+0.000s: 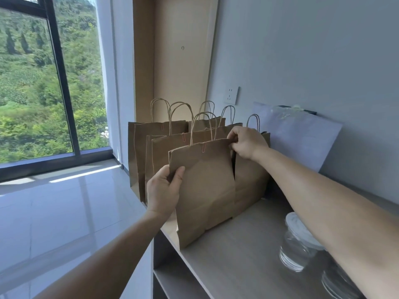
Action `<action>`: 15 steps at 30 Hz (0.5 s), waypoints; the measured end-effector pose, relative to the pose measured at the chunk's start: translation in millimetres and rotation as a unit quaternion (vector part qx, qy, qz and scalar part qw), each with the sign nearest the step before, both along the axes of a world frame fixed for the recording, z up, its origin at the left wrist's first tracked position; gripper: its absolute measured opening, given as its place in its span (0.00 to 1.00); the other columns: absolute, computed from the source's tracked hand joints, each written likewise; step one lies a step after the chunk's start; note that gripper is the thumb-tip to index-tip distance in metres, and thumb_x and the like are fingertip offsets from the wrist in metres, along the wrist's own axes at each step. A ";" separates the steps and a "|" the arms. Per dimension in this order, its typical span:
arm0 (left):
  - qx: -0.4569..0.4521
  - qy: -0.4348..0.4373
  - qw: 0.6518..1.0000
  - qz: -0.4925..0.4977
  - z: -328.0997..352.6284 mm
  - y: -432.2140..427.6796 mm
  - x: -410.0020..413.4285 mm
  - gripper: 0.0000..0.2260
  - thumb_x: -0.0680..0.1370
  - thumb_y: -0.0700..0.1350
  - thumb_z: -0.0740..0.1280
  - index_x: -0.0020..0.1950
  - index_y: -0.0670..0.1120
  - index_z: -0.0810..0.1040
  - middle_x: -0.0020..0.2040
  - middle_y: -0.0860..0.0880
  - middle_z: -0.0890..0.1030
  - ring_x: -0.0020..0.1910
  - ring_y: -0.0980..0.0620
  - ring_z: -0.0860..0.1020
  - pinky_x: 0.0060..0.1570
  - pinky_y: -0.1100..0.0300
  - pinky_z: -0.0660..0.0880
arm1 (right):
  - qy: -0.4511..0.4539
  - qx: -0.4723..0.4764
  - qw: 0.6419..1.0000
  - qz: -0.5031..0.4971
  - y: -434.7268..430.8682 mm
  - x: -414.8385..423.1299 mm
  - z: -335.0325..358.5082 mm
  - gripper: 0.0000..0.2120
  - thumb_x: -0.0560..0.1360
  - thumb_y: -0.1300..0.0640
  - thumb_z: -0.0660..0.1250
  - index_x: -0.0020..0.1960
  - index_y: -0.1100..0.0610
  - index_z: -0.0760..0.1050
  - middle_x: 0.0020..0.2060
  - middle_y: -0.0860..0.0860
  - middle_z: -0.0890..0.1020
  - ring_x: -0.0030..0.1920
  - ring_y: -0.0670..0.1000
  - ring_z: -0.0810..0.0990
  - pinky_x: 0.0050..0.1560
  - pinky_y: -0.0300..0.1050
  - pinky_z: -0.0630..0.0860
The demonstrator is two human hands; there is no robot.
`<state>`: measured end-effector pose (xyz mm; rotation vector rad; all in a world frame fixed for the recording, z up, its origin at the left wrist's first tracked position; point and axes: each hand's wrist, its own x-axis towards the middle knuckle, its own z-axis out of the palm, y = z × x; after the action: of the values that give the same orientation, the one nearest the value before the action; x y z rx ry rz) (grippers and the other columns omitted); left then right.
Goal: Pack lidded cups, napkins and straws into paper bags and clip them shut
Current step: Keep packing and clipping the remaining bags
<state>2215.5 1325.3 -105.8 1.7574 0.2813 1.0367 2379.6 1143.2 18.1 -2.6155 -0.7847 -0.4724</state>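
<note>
hands [163,188] [248,143] on clipped paper bag [205,180]

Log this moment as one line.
front bag: clipped, standing on counter | left hand: grips its left edge | right hand: pinches its top right corner

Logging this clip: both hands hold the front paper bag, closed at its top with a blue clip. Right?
No: the head view shows the clip is red, not blue. The left hand and right hand do hold the front paper bag, clipped at its top.
</note>
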 end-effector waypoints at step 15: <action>0.515 0.090 0.848 0.088 51.6 -34.2 -5.3 0.31 0.76 0.48 0.67 0.77 0.46 0.62 0.80 0.47 0.55 0.80 0.46 0.42 0.74 0.48 0.31 | -0.039 0.064 0.997 0.000 -24.4 -40.0 -25.9 0.24 0.74 0.48 0.70 0.67 0.52 0.71 0.63 0.49 0.74 0.57 0.49 0.75 0.56 0.46 0.72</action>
<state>2210.2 1291.1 -54.2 2.8511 -0.0387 1.2640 2339.6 1118.9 -7.8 -2.4930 -0.7526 -0.6075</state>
